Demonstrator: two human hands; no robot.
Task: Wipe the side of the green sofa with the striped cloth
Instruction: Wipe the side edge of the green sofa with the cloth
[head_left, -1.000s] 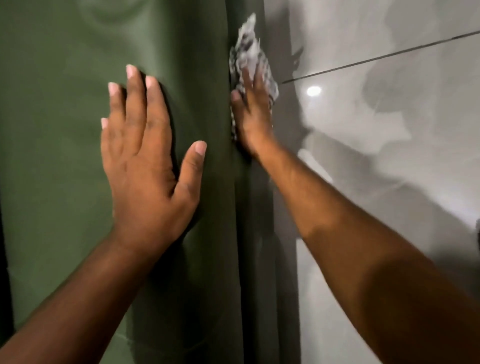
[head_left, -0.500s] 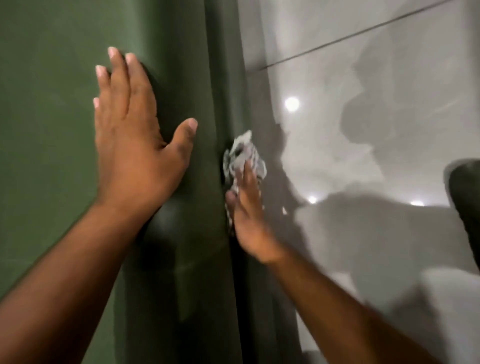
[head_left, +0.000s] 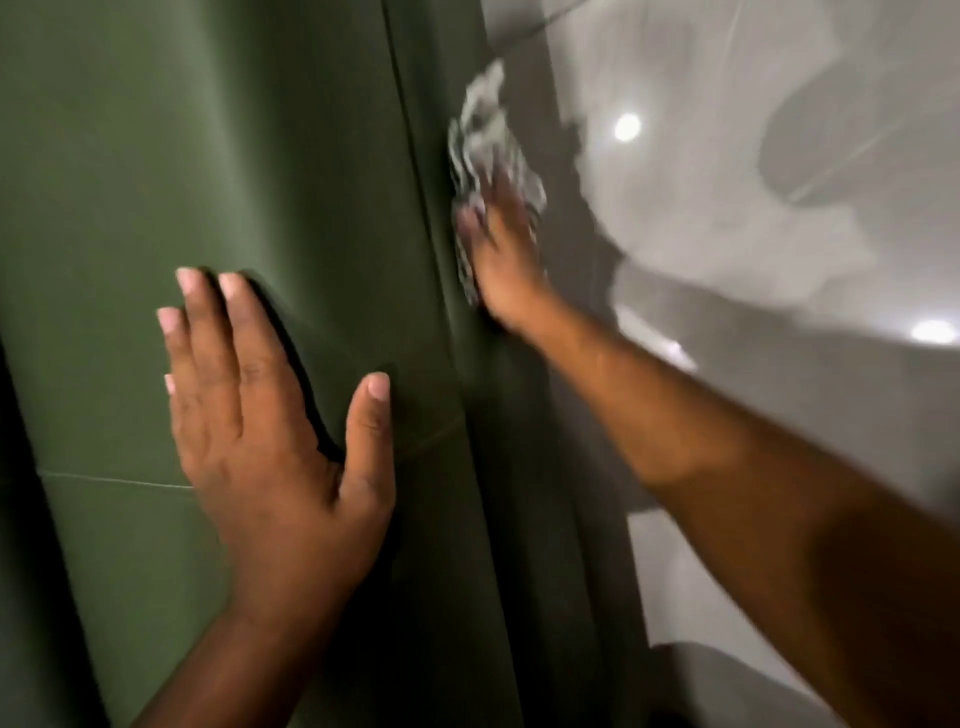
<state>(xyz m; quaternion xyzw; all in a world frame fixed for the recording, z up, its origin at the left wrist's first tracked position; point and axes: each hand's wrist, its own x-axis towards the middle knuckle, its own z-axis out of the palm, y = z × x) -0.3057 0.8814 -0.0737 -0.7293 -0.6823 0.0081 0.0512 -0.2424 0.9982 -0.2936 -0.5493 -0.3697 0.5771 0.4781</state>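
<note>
Mid-wipe, your right hand (head_left: 503, 254) presses the striped cloth (head_left: 485, 140) flat-fingered against the green sofa (head_left: 208, 130), left hand (head_left: 270, 431) splayed open; more side likely left.

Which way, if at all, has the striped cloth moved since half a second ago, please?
Yes. The striped cloth, under the right hand, has slid along the green sofa's side toward the floor's grout line.

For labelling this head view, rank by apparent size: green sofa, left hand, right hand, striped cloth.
1. green sofa
2. left hand, nearer the camera, so flattered
3. right hand and striped cloth: too alike to rank
</note>
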